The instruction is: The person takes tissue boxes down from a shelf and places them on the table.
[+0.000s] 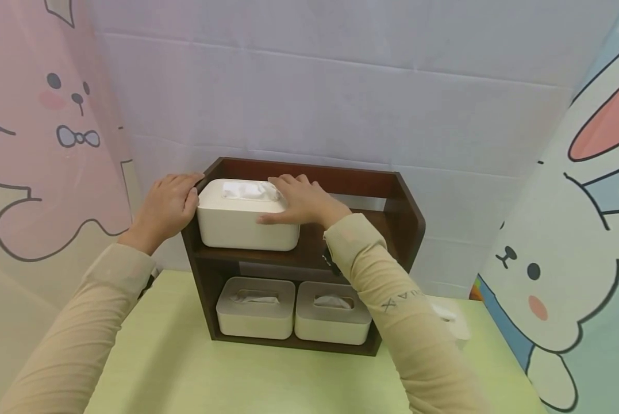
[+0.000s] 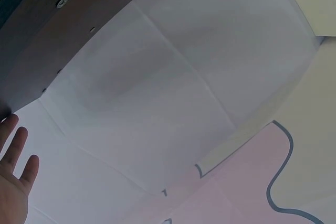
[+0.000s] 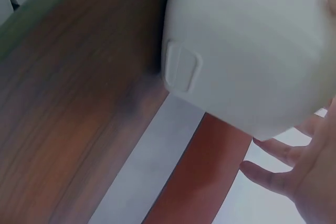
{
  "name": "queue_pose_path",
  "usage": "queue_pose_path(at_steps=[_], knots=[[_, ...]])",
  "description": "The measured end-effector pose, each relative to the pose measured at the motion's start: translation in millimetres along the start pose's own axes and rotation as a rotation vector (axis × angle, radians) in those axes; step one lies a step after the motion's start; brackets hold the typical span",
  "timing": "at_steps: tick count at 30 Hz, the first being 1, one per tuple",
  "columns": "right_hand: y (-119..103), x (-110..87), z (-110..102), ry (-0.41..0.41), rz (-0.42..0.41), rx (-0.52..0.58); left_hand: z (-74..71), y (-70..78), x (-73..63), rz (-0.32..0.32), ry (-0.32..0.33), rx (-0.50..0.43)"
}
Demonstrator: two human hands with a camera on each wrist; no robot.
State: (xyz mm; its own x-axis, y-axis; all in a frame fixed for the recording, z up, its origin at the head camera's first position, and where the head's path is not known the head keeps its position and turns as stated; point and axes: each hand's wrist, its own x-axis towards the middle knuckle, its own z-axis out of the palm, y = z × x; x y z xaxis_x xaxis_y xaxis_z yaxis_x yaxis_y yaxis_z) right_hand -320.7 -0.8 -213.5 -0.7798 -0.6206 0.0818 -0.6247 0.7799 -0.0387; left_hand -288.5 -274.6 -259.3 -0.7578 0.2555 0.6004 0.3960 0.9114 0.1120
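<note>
A white tissue box (image 1: 249, 221) sits at the left of the upper shelf of a dark brown wooden rack (image 1: 309, 168), a tissue showing at its top slot. My right hand (image 1: 304, 201) holds this box at its right end, thumb on the front face and fingers over the top; in the right wrist view, the right hand (image 3: 299, 166) has its fingers spread along the box's far edge. With fingertips at the rack's upper left side, my left hand (image 1: 169, 204) touches the wood; the left wrist view shows only part of the left hand (image 2: 16, 177).
Two tissue boxes with grey lids, a left one (image 1: 256, 307) and a right one (image 1: 333, 313), stand side by side on the lower shelf. Another white tissue box (image 1: 453, 322) is on the pale green table (image 1: 268, 379), partly behind my right sleeve. Cartoon-printed cloth hangs at both sides.
</note>
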Motion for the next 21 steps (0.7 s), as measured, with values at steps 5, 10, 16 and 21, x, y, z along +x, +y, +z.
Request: queue_pose_path(at_steps=[5,10,16,21], knots=[[-5,7.6,2,-0.02,0.009,0.042,-0.5,0.4,0.5,0.0,-0.002,0.004],[-10,12.6,3,-0.031,0.005,0.049,-1.0,1.1,-0.4,-0.002,-0.004,-0.003],[-11,17.1,6,-0.045,0.0,0.071,-2.0,2.6,-1.0,-0.001,-0.006,-0.007],[-10,20.5,8,-0.05,0.004,0.098,-0.5,1.4,-0.3,0.003,0.003,-0.002]])
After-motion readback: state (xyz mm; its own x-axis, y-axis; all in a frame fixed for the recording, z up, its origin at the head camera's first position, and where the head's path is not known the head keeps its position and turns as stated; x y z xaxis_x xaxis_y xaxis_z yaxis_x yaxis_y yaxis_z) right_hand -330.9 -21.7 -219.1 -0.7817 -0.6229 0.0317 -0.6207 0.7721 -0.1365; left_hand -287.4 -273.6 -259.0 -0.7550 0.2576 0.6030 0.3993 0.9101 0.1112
